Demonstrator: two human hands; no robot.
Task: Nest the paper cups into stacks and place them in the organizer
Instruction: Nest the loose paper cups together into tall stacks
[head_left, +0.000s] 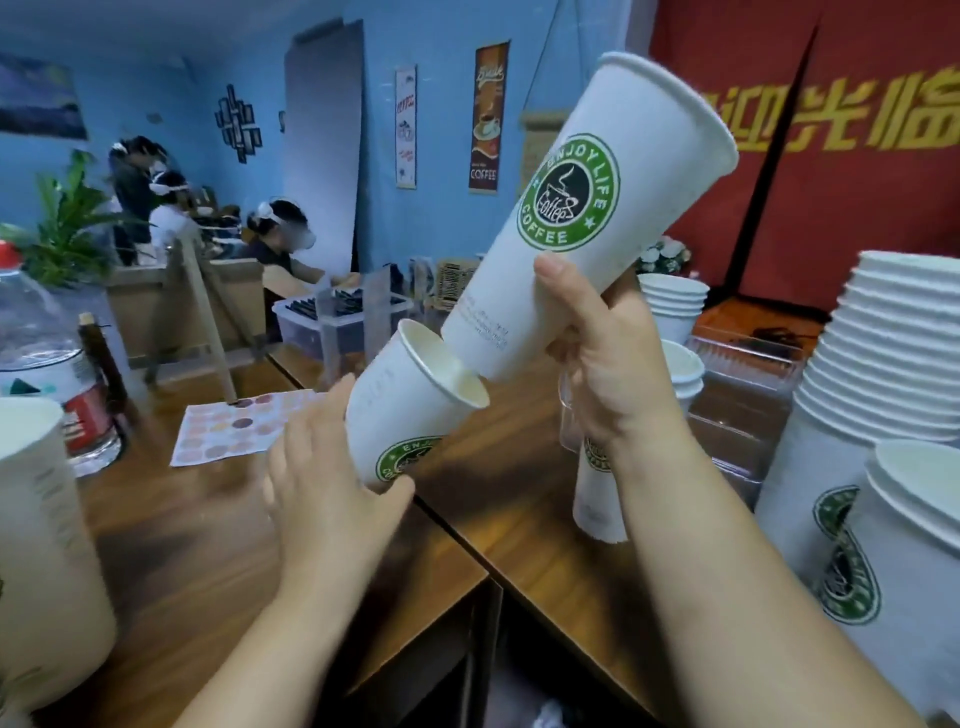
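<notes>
We hold the tall cup (587, 223) in the right hand (613, 374), thumb and fingers clamped round its lower third. Its mouth points to 1 o'clock and its base to 7 o'clock, just at the rim of the lower cup (410, 410). The left hand (327, 478) holds that cup from beneath with the thumb pressed near the logo. Its mouth faces 1 o'clock to receive the incoming base. We judge both cups to be light, thin-walled paper: stiff along the rolled rim and the base, easily dented at mid-wall, and smooth enough to slip. Grip low on the wall near the base, with moderate pressure, and keep the axes aligned so the rim does not crease. The left fingers lie behind the lower cup and are blurred, so we cannot tell how they are set. We cannot tell whether the tall cup is one cup or several nested. Another cup (597, 493) at 5 o'clock of the right hand is largely hidden by the wrist. A finished stack (893, 353) stands at 3 o'clock, cut off by the frame edge. The clear container (748, 358) behind it may be the organizer; its compartments are not legible.
</notes>
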